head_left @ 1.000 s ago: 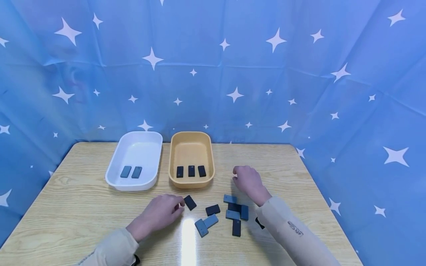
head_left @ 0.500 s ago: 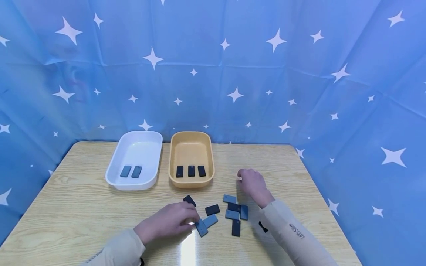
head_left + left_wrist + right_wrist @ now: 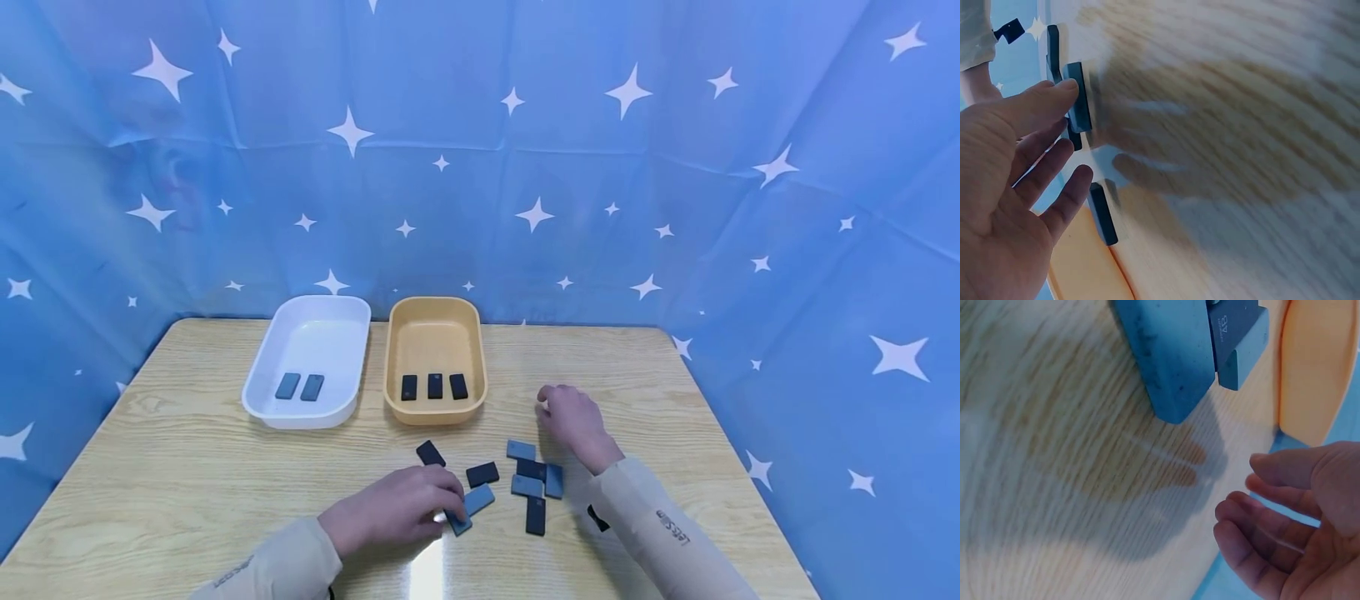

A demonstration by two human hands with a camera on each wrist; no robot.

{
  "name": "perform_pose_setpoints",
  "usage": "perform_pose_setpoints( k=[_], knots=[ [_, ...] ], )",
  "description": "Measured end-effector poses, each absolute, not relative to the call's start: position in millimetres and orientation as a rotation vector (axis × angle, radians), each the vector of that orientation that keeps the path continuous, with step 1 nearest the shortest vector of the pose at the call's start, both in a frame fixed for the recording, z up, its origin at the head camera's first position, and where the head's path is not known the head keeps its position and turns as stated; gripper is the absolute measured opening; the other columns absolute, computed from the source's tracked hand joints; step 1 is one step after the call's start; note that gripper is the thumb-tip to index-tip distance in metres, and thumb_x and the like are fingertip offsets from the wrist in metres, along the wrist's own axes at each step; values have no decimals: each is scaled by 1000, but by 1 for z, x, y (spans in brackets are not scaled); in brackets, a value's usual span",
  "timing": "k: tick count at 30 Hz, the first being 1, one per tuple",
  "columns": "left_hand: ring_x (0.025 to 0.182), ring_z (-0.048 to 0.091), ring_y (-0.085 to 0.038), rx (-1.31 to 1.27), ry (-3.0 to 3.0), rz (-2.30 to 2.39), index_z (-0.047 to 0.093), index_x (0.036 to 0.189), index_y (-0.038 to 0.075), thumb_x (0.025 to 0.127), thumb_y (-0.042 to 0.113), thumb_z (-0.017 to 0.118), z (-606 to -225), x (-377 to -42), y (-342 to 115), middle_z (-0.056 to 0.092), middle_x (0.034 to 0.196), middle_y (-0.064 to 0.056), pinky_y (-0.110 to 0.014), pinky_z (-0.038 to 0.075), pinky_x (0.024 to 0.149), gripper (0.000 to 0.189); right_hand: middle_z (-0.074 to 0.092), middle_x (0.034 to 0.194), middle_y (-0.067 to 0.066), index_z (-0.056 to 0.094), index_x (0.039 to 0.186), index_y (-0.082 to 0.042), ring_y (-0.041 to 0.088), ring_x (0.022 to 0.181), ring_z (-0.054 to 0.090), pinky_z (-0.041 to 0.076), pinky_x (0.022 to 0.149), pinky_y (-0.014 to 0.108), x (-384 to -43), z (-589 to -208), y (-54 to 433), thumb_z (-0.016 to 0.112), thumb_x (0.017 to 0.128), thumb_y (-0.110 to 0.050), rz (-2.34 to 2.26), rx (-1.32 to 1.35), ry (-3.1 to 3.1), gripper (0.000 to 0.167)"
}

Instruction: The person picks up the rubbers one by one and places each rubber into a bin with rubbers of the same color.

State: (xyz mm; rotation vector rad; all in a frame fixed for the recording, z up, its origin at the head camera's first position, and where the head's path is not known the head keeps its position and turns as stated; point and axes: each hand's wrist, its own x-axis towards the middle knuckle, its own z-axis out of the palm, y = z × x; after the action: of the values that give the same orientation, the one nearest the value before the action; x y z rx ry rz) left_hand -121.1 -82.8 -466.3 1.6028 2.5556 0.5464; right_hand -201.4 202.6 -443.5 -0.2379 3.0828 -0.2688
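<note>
Moved since the earlier frames: the person's left hand [image 3: 405, 507] had shifted a little to the right and nearer the person, away from a slanted black block [image 3: 431, 452] and onto a blue-grey block [image 3: 460, 525]. That block lay on the wooden table [image 3: 187, 467], its far end hidden beneath the left hand's fingers and its near end showing. Just beside it was a second blue-grey block [image 3: 478, 499].

From the left wrist, the thumb overlapped the block's edge, with the index fingertip close to it and the other fingers loosely spread; I could not tell whether they pinched it. The head view covered this contact with the back of the hand.

The right hand [image 3: 573, 421] hung with loosely bent fingers and held nothing, just past a cluster of blocks [image 3: 529, 485]. Only the right wrist view showed its palm, and a pale printed mark on one dark block [image 3: 1231, 325].

Only the head view took in the white tray [image 3: 321, 337] with two blue-grey blocks inside, left of an orange-tan tray [image 3: 435, 340] with three black ones.
</note>
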Motion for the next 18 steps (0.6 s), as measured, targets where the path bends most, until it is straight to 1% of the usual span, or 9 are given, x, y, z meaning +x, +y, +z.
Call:
perform_pose_setpoints(
  k=[5,10,13,18],
  knots=[
    [103,58,-3,1585,2538,539,71,105,30,87,21,73,-467,-121,-80,64,113,9,-20,50,87,20,70,99,10,70,112,-9,14,66,58,47,55,31,-202,-446,204,64,92,-16,-268,-251,3071,22],
    [97,56,-1,1565,2547,532,71,104,31,87,21,73,-468,-120,-79,62,110,10,-17,49,81,20,69,91,8,70,113,-9,14,64,54,45,54,31,-201,-447,204,65,92,-17,-274,-259,3061,23],
    [92,54,0,1565,2551,535,71,103,30,87,21,73,-469,-120,-78,61,108,10,-16,47,78,19,69,91,8,69,113,-9,14,65,55,46,54,31,-200,-446,205,66,92,-16,-279,-258,3059,23],
    [87,50,1,1535,2537,553,70,103,30,86,19,73,-469,-120,-78,59,105,11,-14,46,75,20,70,95,9,69,113,-9,16,72,61,51,60,34,-199,-446,207,68,90,-16,-277,-260,3052,24]
  ],
)
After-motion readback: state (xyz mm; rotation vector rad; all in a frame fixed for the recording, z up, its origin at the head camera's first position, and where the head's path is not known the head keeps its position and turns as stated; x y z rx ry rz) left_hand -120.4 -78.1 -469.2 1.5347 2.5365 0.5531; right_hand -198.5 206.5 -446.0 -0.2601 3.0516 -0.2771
